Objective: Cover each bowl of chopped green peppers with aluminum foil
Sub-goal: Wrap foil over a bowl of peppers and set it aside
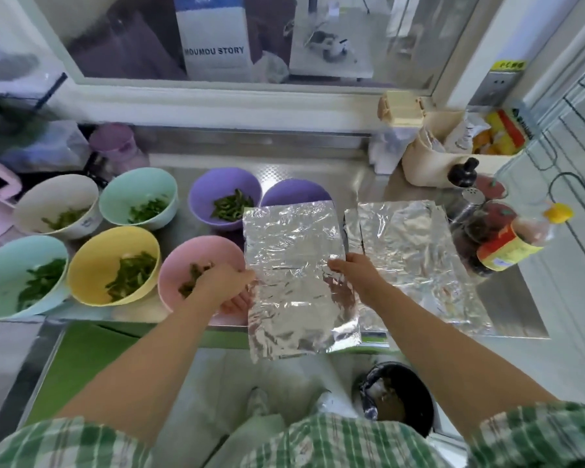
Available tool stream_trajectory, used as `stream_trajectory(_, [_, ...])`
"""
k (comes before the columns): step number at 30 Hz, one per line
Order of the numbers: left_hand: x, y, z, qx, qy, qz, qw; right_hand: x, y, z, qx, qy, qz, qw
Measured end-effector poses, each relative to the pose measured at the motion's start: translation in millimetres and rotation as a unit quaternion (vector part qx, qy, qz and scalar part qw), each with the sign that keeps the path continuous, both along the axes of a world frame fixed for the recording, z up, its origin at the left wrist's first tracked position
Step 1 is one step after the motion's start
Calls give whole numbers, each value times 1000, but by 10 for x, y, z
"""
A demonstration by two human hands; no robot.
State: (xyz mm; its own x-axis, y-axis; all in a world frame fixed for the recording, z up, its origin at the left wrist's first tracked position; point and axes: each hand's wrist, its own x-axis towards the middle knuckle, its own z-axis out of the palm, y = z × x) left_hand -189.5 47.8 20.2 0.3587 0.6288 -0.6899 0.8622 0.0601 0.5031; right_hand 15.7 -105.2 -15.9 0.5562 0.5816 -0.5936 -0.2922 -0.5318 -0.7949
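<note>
- Foil point(294, 275), one crinkled sheet, held flat in the air between both hands, just right of the pink bowl point(179, 261), hiding part of the right purple bowl point(294, 194) and hanging past the near edge of the counter point(507, 298).
- Gripped at its left edge by the left hand point(223, 285), fingers curled round the margin; pinched at its right edge by the right hand point(352, 270), thumb on top, fingers beneath. Held nothing else in either hand.
- Spare sheets point(412, 251) stacked on the counter, just beside the raised one.
- Counted seven bowls, none covered: chopped peppers showing in the pink bowl, yellow bowl point(95, 258), near mint bowl point(4, 271), far mint bowl point(129, 190), white bowl point(54, 197) and left purple bowl point(217, 187); could not tell the contents of the half-hidden one.
- Judged as the very start: first sheet meant, probably, for the pink bowl, the nearest.
- Called for holding the sheet level and lightly taut, centring it over the rim before lowering, leaving even overhang all round.
- Called then for folding the overhang down along the rim with fingertips, gently, thin foil tearing easily.
- Risked tipping a light bowl by pressing on one side only; better steadied with one hand while crimping with the other.
</note>
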Motion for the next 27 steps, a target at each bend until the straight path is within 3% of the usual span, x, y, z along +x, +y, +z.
stream_trajectory(4, [108, -56, 55, -24, 67, -67, 995, -91, 39, -3, 16, 37, -24, 999])
stream_trajectory(7, [161, -73, -55, -36, 22, -32, 999, -121, 20, -42, 21, 17, -41, 999])
stream_trajectory(10, [128, -93, -147, 30, 15, -28, 999, -109, -43, -33, 17, -17, -52, 998])
stream_trajectory(19, [393, -333, -275, 138, -3, -100, 985, 24, -454, -128, -40, -77, -117, 989])
stream_trajectory(27, [436, -184, -477, 150, -92, -83, 981, -30, -623, -151, -38, 8, -158, 987])
